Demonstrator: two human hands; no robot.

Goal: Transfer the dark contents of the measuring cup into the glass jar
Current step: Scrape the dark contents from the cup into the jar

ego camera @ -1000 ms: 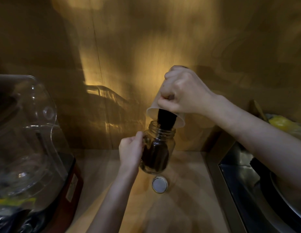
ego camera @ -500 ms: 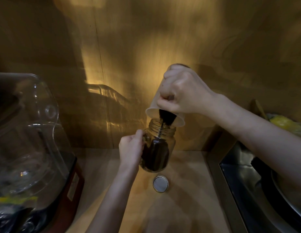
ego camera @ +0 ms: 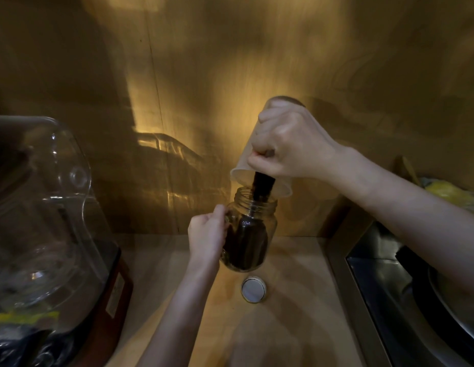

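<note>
My right hand [ego camera: 289, 145] grips a pale translucent measuring cup [ego camera: 242, 165], turned almost upside down with its rim just above the jar's mouth. A dark stream of contents [ego camera: 262, 188] falls from the cup into the glass jar [ego camera: 250, 231]. The jar stands tilted on the wooden counter and is dark for most of its height. My left hand [ego camera: 208, 235] is closed around the jar's left side and steadies it. The jar's white lid [ego camera: 253, 289] lies flat on the counter just in front of the jar.
A large clear blender jug [ego camera: 42, 207] on a dark red base [ego camera: 116, 284] fills the left side. A steel sink [ego camera: 384, 284] with a dark pan sits at the right. A wooden wall [ego camera: 230, 62] rises close behind. Something yellow [ego camera: 448, 192] lies at the far right.
The cup has stayed tipped over the jar while the dark stream narrowed and then thickened again. The dark level in the jar has risen a little. Both hands have barely moved.
</note>
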